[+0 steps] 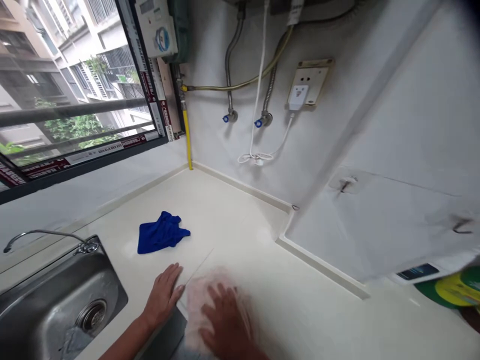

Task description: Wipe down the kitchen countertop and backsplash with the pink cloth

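Under my right hand [225,317] a pale pinkish cloth [197,297] is pressed against the cream countertop [300,300]. Motion smears both the cloth and the hand, but its fingers look spread over the fabric. My left hand [165,290] lies flat on the counter near its front edge, fingers stretched out, holding nothing. A crumpled dark blue cloth [161,234] rests on the counter beyond my left hand, apart from both hands.
At the left is a steel sink [116,280] with a faucet [48,232]. A yellow gas pipe [188,140] meets the counter's back corner. A plug [298,97] with a white cord sits in the wall socket. At the right are a phone-like device [418,271] and a green-yellow package [452,290].
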A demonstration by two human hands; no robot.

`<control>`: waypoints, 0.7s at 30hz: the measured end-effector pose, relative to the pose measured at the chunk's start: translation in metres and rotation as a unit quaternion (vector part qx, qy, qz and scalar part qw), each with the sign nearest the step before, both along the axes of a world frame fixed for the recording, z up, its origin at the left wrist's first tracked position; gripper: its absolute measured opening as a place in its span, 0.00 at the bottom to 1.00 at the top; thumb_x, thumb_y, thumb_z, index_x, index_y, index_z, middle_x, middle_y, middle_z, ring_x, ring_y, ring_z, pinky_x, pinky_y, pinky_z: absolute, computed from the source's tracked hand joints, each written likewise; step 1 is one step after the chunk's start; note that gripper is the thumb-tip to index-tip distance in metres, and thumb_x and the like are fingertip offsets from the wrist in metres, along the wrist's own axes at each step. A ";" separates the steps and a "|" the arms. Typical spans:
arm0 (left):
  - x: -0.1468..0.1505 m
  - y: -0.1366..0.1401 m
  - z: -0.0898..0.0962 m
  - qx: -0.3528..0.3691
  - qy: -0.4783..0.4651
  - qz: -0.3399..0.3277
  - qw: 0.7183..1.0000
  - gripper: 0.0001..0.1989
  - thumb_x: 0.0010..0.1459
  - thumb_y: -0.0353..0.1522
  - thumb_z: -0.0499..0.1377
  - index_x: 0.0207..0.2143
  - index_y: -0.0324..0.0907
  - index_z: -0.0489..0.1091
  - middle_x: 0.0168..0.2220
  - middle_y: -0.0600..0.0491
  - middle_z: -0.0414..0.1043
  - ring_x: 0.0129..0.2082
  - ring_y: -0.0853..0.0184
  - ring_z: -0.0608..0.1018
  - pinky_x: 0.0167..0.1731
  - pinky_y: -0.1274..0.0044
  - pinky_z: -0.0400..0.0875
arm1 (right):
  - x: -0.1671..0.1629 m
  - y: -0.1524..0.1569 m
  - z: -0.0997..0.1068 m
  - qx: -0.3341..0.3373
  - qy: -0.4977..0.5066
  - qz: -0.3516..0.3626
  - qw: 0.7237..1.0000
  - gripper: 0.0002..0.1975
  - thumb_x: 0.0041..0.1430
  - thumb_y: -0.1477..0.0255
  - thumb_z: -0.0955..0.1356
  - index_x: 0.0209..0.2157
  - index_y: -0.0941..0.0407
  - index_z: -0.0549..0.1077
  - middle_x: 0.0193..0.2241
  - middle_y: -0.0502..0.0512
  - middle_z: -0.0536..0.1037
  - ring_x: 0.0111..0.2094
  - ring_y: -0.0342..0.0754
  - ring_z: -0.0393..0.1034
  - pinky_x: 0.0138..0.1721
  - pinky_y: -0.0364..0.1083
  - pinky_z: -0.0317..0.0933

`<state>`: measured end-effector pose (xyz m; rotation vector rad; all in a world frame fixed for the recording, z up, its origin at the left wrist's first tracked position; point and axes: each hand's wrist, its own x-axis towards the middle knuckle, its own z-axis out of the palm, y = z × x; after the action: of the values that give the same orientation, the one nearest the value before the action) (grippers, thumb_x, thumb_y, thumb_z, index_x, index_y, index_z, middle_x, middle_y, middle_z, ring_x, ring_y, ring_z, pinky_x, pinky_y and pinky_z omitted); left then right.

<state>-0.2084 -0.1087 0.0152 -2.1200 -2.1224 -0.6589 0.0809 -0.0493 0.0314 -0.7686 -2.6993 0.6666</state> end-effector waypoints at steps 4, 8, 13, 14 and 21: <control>-0.001 -0.002 -0.001 0.005 0.032 -0.026 0.999 0.33 0.68 0.43 0.53 0.71 0.47 0.52 0.68 0.48 0.64 0.67 0.58 0.66 0.61 0.65 0.67 | -0.037 0.034 0.009 -0.019 0.005 0.140 0.990 0.27 0.65 0.46 0.66 0.60 0.43 0.67 0.70 0.48 0.55 0.72 0.56 0.41 0.71 0.60 0.32; 0.002 0.001 0.003 0.007 0.089 -0.024 0.996 0.36 0.67 0.45 0.55 0.72 0.49 0.48 0.70 0.48 0.60 0.67 0.59 0.66 0.59 0.68 0.66 | -0.079 0.114 -0.002 0.039 -0.004 0.082 0.996 0.29 0.62 0.47 0.68 0.60 0.45 0.69 0.69 0.54 0.57 0.70 0.58 0.46 0.69 0.63 0.39; 0.003 0.005 -0.006 0.029 0.142 -0.014 0.989 0.35 0.66 0.46 0.56 0.71 0.52 0.51 0.71 0.48 0.57 0.66 0.58 0.67 0.58 0.69 0.65 | -0.090 0.222 -0.011 0.083 -0.107 -0.148 0.980 0.28 0.65 0.51 0.68 0.63 0.43 0.67 0.70 0.54 0.56 0.69 0.61 0.47 0.68 0.63 0.40; 0.003 0.005 -0.010 0.036 0.143 -0.011 0.989 0.34 0.66 0.45 0.56 0.71 0.53 0.52 0.71 0.48 0.57 0.66 0.58 0.67 0.58 0.68 0.65 | -0.082 0.244 -0.010 0.082 -0.128 -0.196 0.969 0.28 0.67 0.51 0.66 0.64 0.43 0.66 0.70 0.55 0.54 0.69 0.61 0.46 0.68 0.62 0.40; 0.004 0.007 -0.023 0.051 0.124 0.021 0.991 0.29 0.69 0.44 0.50 0.70 0.54 0.55 0.70 0.48 0.61 0.67 0.58 0.66 0.58 0.67 0.64 | 0.015 0.359 0.004 0.044 -0.190 -0.464 0.864 0.33 0.68 0.47 0.60 0.67 0.50 0.62 0.68 0.69 0.55 0.66 0.74 0.50 0.62 0.71 0.44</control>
<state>-0.2040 -0.1014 -0.0082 -1.9825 -1.9514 -0.4616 0.0962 0.3097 0.0358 -2.1177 -2.1710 0.1469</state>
